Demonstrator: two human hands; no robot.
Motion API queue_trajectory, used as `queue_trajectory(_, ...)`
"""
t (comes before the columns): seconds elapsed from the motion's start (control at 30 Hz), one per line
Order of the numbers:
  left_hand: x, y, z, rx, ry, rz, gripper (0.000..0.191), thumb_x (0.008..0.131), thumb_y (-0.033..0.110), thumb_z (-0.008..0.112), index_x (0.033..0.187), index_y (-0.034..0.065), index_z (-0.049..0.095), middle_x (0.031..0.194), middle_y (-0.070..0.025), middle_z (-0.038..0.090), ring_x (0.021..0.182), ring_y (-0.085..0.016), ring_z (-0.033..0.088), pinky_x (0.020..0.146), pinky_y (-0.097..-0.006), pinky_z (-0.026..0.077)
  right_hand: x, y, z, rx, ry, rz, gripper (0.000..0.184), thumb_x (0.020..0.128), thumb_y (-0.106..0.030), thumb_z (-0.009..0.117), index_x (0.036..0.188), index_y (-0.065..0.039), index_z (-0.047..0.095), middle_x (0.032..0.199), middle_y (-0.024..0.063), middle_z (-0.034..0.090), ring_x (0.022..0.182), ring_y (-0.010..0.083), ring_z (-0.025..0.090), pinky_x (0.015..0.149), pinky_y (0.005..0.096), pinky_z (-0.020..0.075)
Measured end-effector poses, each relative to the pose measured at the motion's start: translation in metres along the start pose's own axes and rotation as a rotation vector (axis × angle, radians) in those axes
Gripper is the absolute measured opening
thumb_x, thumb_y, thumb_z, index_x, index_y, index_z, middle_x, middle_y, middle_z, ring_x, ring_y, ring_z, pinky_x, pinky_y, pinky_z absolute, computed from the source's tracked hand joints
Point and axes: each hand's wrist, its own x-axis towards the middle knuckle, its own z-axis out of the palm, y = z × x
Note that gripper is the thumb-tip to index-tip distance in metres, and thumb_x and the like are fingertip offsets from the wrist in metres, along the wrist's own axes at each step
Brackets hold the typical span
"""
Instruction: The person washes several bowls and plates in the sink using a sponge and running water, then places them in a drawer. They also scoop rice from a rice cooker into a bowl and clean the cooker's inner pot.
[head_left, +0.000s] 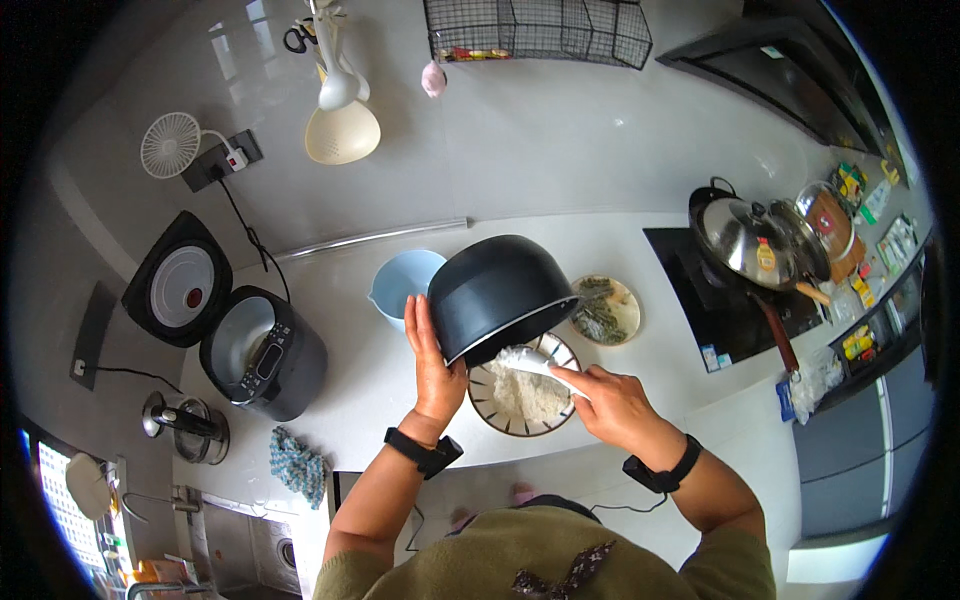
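Observation:
My left hand (435, 367) holds a black rice cooker inner pot (499, 289) by its side, tipped with its mouth down towards me. Below the pot's rim is a patterned ceramic bowl (480, 409) with cooked white rice (529, 394) in it. In my right hand (611, 401) is a white rice paddle (534, 361), its head at the pot's mouth with rice on it. The inside of the pot is mostly hidden. Behind the pot stands a light blue plastic bowl (405, 281), partly covered by it. A plate (634, 315) with dark green food lies to the right.
At the left, a rice cooker (300, 375) stands with its lid (180, 281) raised. A glass kettle (196, 435) and a blue-white cloth (296, 461) are near the sink (232, 540). A lidded wok (750, 240) sits on the black cooktop (682, 255) at the right, its handle jutting forward.

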Motion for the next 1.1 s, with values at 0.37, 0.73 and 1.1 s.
queue_trajectory(0.37,-0.076,0.031,-0.047,-0.942,0.069,-0.894,0.08,0.075,-0.004,0.043,0.147,0.0162,0.015,0.125,-0.0124,0.046,0.1,-0.023,0.052,0.078,-0.0338,0.05,0.073,-0.033,-0.004,0.052,0.207,-0.497,0.03,0.073,-0.008,0.068,0.103,-0.011,0.065,0.079,0.006,0.058,0.079,0.0261,0.056,0.07,0.0386,0.0416)
queue_trajectory(0.73,-0.23,0.112,-0.185,-0.963,0.66,-0.913,0.079,0.078,-0.005,0.042,0.148,0.0171,0.012,0.127,-0.0086,0.045,0.103,-0.018,0.053,0.08,-0.0327,0.052,0.037,-0.175,0.065,0.4,-0.062,-0.906,0.033,0.071,-0.021,0.07,0.101,-0.006,0.065,0.106,0.0088,0.056,0.103,0.0292,0.049,0.092,0.0413,0.0361)
queue_trajectory(1.1,-0.493,0.178,-0.378,-0.972,1.204,-0.804,0.056,0.073,-0.004,0.044,0.128,0.0057,0.038,0.112,-0.0188,0.054,0.093,-0.03,0.063,0.076,-0.0476,0.058,0.017,-0.413,0.15,0.422,-0.203,-1.316,0.016,0.077,-0.015,0.065,0.092,-0.011,0.068,0.086,0.0067,0.063,0.087,0.0247,0.057,0.086,0.0381,0.037)
